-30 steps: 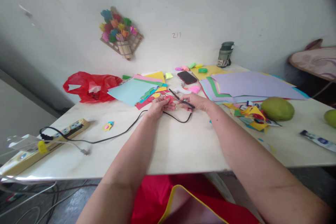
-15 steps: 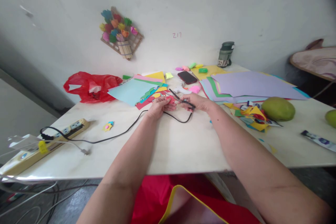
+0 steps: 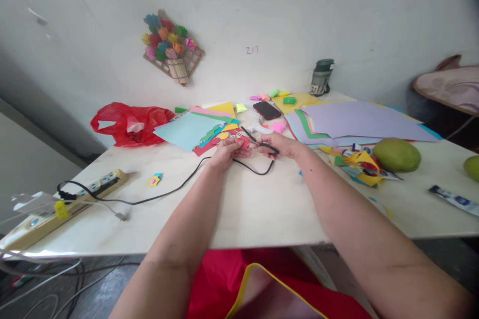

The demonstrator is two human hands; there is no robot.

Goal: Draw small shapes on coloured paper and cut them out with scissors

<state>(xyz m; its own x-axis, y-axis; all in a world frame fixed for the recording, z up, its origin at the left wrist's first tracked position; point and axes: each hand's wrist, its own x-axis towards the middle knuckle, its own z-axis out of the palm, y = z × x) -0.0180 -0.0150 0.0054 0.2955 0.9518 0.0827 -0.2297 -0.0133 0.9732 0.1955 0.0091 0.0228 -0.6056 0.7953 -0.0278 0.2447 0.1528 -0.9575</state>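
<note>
Head | scissors [image 3: 266, 147], long axis diagonal, blades [image 3: 247, 133] away-left | right hand [image 3: 280, 144] clasping handles [image 3: 273, 150] | left hand [image 3: 226, 152] pinching red paper [image 3: 245, 142]

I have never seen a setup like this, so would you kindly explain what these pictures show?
There is no machine here: a person works with two bare hands, and every picture comes from one camera worn on that person's head, looking forward and down. The right hand holds black-handled scissors, and the left hand holds a small piece of red paper close to them. On the white table, a light blue sheet and a red plastic bag lie to the left, with a power strip nearer the camera. A smartphone lies beyond the hands. To the right are lavender paper, colourful scraps and a large green fruit.
</note>
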